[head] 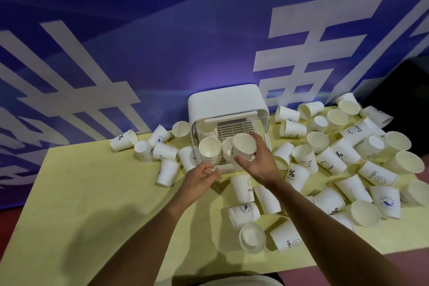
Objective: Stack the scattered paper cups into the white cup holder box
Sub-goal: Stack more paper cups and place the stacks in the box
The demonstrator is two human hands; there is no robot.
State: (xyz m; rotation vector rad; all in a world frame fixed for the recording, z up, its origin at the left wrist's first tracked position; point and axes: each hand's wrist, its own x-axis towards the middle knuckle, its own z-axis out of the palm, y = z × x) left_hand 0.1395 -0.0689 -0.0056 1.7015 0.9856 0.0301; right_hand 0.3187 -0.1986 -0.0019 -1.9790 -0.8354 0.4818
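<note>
Right hand: a cup [243, 147] is gripped by the right hand [257, 161], thumb under the wall and fingers over the far side; the mouth is turned toward the camera
Left hand: the left hand [202, 177] is held just in front of the box, fingers loosely curled; nothing is seen in it
Cup position: the cup is held at the open front of the box [228, 102], just beside a stack [210, 150] laid on its side within; a second stack [225, 150] is partly hidden behind the cup
Loose cups: many loose cups [329, 165] are spread over the table [92, 193], mostly to the right of the box, fewer to its left, some near the forearms
Stage: only a small share is judged stowed; nesting this cup is judged to be the step in hand
Handling: the cup is judged very light, thin-walled and easily crushed; the rolled rim is taken to be its stiffest part; a light hold round the wall near the rim is advised, the base being left free to slide into a stack; nested cups may be jammed by a hard push
</note>
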